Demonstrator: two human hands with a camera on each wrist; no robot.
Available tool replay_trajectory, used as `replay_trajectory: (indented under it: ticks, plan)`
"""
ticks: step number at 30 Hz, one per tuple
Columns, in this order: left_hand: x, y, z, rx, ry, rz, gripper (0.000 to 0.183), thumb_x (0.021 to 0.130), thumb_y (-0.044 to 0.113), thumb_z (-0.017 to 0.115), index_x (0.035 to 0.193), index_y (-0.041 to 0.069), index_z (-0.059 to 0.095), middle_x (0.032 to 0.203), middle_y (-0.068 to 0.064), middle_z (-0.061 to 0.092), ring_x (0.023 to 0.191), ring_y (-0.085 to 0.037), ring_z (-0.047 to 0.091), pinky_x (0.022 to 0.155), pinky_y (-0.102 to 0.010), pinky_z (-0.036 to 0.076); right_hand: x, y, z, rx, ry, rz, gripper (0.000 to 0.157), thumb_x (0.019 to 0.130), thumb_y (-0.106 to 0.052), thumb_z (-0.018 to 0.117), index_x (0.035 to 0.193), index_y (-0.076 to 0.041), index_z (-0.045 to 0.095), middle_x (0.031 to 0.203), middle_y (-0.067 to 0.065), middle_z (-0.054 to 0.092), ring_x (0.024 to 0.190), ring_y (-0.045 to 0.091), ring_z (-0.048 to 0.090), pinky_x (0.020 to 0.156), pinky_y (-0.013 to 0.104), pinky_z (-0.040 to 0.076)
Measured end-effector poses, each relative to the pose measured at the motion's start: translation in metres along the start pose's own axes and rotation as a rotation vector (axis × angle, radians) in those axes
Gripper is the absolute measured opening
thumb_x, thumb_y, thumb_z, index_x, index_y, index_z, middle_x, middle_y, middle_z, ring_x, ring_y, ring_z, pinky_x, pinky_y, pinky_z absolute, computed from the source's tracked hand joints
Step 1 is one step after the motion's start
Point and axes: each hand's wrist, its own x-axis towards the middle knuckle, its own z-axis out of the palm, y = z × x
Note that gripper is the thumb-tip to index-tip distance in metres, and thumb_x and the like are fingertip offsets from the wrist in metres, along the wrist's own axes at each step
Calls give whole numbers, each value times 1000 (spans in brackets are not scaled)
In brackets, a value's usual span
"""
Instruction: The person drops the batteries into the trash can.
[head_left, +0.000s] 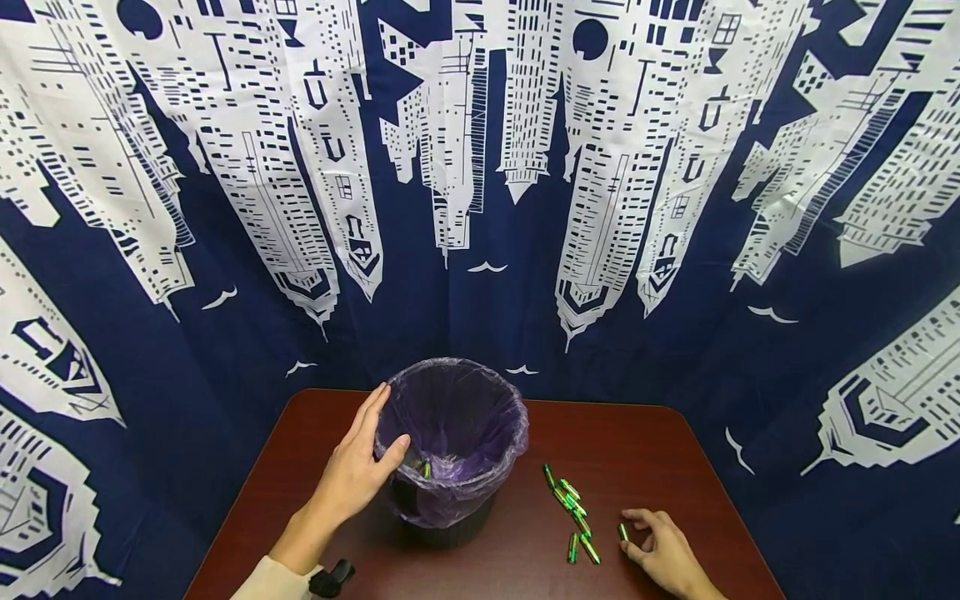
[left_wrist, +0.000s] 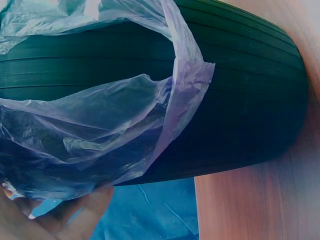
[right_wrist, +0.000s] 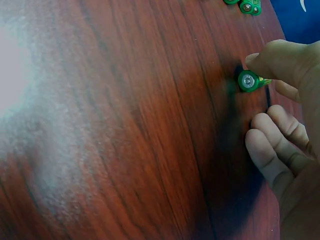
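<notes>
A dark ribbed trash bin (head_left: pixel 450 533) stands upright, lined with a translucent purple bag (head_left: pixel 483 492) folded over its rim. My left hand (head_left: pixel 356 471) rests at the bin's left rim, fingers extended and thumb spread toward the opening. In the left wrist view its fingers (left_wrist: pixel 97 202) touch the hanging liner (left_wrist: pixel 110 130). To the right, my right hand (head_left: pixel 663 550) curves low over the table around a single green battery (head_left: pixel 623 532). Thumb and index finger stand on either side of this battery (right_wrist: pixel 248 80); a narrow gap shows at the thumb in the wrist view.
Several green batteries (head_left: pixel 576 508) lie loosely clustered between the bin and my right hand. Inside the bin a green battery (head_left: pixel 427 470) shows near the liner's bottom. Behind the reddish-brown table (head_left: pixel 637 442) hangs a navy cloth (head_left: pixel 420 325) with white buildings.
</notes>
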Motion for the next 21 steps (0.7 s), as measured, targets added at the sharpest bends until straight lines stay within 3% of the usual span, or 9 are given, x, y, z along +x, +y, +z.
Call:
replay_trajectory:
  ticks: [5,15,21]
  plan:
    - [0,0,0,2,6,3,84,111,38,73,182,9,38,189,-14,40,165,-50,55,122,-81,52,1,1,0,10,-16,15,52,92,-8,98,140,-9,78,114,7,71,75,2,60,69,23,54]
    - [-1,3,-3,-6,-8,-2,85,111,38,73,183,11,37,190,-15,38,166,-51,53,122,-82,51,0,7,-2,29,-31,-66,46,92,2,93,136,-9,81,95,0,71,75,-1,62,69,22,57]
    - [1,3,-1,-5,-7,-2,84,111,39,72,182,11,38,189,-15,39,165,-51,54,122,-82,51,0,6,-1,38,17,-22,46,90,6,92,132,-12,83,92,-2,71,74,0,62,70,21,56]
